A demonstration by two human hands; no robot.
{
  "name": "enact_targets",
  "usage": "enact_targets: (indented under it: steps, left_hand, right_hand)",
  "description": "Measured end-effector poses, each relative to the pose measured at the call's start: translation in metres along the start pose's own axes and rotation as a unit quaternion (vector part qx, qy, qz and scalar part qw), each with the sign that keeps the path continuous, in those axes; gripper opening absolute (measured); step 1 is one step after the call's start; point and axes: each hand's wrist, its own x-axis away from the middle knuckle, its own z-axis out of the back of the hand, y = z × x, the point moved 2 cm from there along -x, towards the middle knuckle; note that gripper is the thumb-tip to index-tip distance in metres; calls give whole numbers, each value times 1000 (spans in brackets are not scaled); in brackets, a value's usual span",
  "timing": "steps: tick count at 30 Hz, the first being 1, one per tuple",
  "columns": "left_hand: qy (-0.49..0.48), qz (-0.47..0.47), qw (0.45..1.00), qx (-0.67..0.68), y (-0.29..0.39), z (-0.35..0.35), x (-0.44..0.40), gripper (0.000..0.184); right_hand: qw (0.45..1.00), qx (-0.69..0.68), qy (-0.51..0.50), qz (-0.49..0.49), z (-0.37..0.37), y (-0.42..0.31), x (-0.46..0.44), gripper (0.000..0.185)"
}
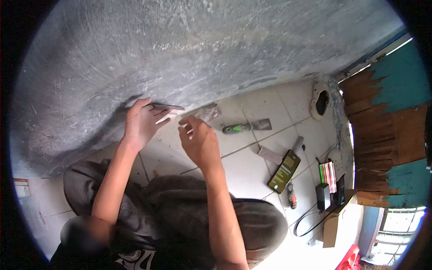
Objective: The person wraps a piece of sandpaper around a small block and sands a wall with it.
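Observation:
My left hand [141,126] is raised against the grey wall [180,49], its thumb and stretched fingers around a thin, flat grey piece [167,107] seen nearly edge-on. What that piece is I cannot make out. Just to the right, my right hand [200,141] hovers over the floor with loosely bent fingers and a gap by the thumb; nothing shows in it. Beyond its fingertips a worn, greyish flat sheet [209,112] lies at the foot of the wall. A scraper [247,127] with a green and grey handle rests on the tiles nearby.
A lit phone [284,172] lies on the tiled floor [234,166], beside another flat blade-like piece [270,155] and a red-and-black handled tool [291,196]. Farther right are a pale clog [320,101], a black box [322,197] with a cable, and a cardboard box [330,230].

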Motion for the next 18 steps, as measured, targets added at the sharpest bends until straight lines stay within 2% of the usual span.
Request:
enact_targets:
  steps: [2,8,14,16,18]
  left_hand:
    - [64,-9,998,-22,-12,6,-7,52]
    - [20,1,1000,7,0,0,1,51]
    - [44,-4,999,-12,-12,14,-8,55]
    - [52,17,997,56,-10,16,-7,55]
    - [37,15,997,70,-2,12,-2,56]
  right_hand:
    - [1000,-5,12,21,1,1,0,13]
    - [1000,-10,14,11,2,1,0,12]
    - [999,-15,14,31,2,0,0,12]
    - [999,-15,14,31,1,0,1,12]
    - [999,-14,16,31,2,0,0,12]
